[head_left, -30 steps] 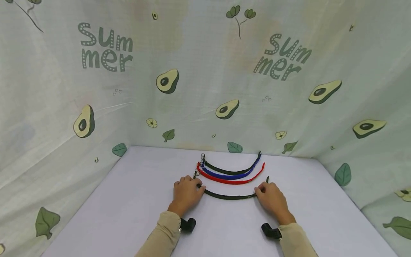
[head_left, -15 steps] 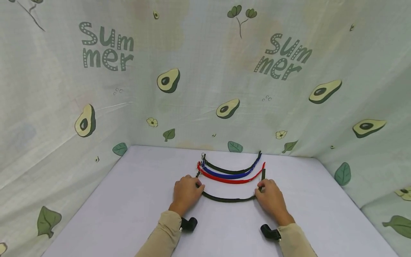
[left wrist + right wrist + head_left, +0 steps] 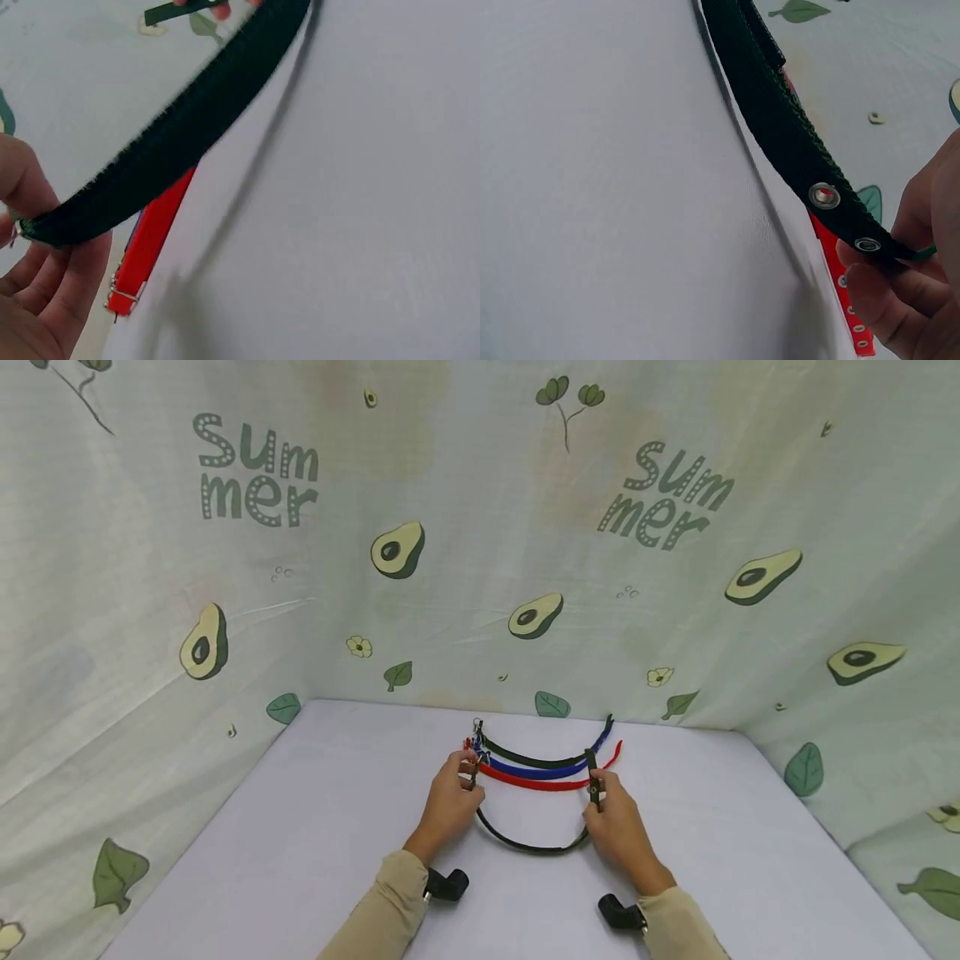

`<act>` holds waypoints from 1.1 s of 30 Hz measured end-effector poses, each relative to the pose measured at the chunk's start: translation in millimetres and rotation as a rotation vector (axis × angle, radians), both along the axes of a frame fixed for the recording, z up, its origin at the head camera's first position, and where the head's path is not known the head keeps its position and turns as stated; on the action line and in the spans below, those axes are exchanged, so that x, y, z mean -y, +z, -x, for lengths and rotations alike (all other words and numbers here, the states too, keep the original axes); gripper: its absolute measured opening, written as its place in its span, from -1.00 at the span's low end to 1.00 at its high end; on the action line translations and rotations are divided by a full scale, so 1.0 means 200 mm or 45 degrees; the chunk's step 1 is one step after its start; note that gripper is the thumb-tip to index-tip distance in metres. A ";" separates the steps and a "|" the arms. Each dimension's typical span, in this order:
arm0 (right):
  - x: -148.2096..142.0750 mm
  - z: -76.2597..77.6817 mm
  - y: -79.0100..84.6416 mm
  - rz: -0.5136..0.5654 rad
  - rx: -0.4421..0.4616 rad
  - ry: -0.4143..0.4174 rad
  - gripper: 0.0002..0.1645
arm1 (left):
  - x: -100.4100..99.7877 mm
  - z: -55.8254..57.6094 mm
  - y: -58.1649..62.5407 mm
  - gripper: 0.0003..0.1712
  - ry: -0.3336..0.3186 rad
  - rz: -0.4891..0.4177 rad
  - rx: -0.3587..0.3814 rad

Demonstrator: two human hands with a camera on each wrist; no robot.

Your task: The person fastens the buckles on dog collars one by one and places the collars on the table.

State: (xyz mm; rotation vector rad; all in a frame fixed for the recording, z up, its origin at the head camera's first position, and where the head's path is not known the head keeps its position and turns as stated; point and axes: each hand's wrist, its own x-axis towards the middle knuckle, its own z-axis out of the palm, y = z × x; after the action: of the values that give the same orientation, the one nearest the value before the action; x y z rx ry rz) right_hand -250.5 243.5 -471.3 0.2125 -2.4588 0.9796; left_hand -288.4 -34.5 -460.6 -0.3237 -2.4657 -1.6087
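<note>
A dark green webbing collar [image 3: 536,849] hangs in a U between my two hands. My left hand [image 3: 448,802] pinches its buckle end between thumb and fingers; in the left wrist view the band [image 3: 180,127] slopes up from that grip. My right hand [image 3: 621,827] pinches the other end, whose tip stands up above the fingers. Metal eyelets [image 3: 825,196] show along this end in the right wrist view. Just beyond my hands lie a red collar [image 3: 543,785], a blue collar [image 3: 525,772] and another dark green collar [image 3: 536,763], curved alongside each other, buckles at the left.
All of this is on a white table [image 3: 300,860]. Behind and beside it hangs a pale cloth [image 3: 465,527] printed with avocados and leaves. A black wrist-worn device [image 3: 447,885] sits at my left cuff and a similar device [image 3: 621,912] at my right.
Both hands have come closer together and lifted the collar's ends, so its middle sags into a deeper curve toward me. The tip at my right hand now points upward. The other collars stay put.
</note>
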 end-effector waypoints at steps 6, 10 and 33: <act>0.05 -0.02 0.03 0.051 0.023 0.023 -0.31 | -0.01 -0.03 0.04 -0.44 -0.074 -0.219 0.128; 0.08 -0.04 0.06 0.152 0.056 0.020 -0.41 | -0.02 -0.03 0.05 -0.60 -0.115 -0.273 0.120; 0.17 -0.11 0.19 0.635 0.183 0.193 -0.77 | -0.06 -0.10 0.22 -0.66 -0.143 -0.582 0.200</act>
State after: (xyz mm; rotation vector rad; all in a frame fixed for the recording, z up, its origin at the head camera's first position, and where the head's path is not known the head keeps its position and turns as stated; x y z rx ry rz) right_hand -227.5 210.0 -434.2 0.1645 -2.2539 1.6853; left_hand -267.9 -22.5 -417.3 -0.2774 -2.1204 -2.2541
